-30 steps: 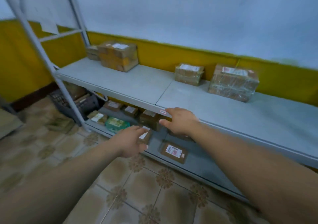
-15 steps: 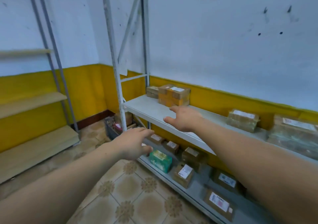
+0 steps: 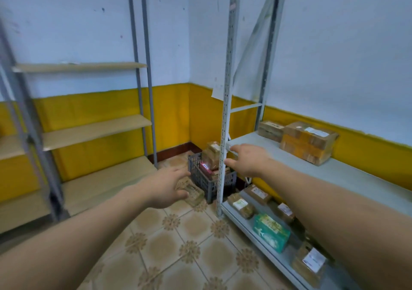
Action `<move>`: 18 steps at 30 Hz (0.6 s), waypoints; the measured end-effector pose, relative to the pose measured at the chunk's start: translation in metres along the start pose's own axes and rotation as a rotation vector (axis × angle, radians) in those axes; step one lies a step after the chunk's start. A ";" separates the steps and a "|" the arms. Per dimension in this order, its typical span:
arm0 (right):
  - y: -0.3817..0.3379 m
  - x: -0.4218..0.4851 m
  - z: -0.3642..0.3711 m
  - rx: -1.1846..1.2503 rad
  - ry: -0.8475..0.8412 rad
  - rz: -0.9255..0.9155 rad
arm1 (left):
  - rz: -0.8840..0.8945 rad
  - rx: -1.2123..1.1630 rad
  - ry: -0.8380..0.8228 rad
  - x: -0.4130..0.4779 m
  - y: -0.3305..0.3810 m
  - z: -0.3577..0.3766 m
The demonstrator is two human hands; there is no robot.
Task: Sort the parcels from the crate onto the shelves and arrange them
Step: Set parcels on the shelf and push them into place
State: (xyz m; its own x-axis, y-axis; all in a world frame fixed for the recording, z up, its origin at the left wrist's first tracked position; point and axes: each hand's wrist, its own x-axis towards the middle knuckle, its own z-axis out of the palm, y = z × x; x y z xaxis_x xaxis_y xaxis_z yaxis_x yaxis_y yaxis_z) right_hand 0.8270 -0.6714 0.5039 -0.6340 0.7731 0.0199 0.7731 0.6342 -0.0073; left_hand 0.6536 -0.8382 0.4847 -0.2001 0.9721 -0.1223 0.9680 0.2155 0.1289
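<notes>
Head view: left hand (image 3: 166, 188) and right hand (image 3: 247, 160) spread, empty, near the centre crate (image 3: 200, 179). I'd clasp its top parcel (image 3: 213, 152) by both sides.

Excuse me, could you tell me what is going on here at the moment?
A person is sorting parcels onto shelves. Both the left hand and the right hand are empty and open, stretched out toward the dark crate in the corner, which holds several parcels. Two brown boxes sit on the grey shelf, and a green box lies among more packages on the level below.
</notes>
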 end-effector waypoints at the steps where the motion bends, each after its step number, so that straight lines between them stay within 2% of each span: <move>1: -0.005 0.017 0.005 0.006 -0.005 -0.009 | -0.009 -0.013 -0.001 0.009 -0.009 0.001; 18: -0.017 0.342 0.073 0.045 -0.131 -0.080 | -0.163 -0.108 -0.127 0.275 -0.164 0.008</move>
State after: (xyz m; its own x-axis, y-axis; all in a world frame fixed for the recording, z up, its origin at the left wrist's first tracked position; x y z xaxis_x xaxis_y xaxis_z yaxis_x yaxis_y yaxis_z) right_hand 0.5961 -0.4168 0.4378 -0.6929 0.7128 -0.1085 0.7201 0.6916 -0.0559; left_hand 0.4411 -0.6066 0.4223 -0.3249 0.9057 -0.2725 0.9011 0.3839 0.2015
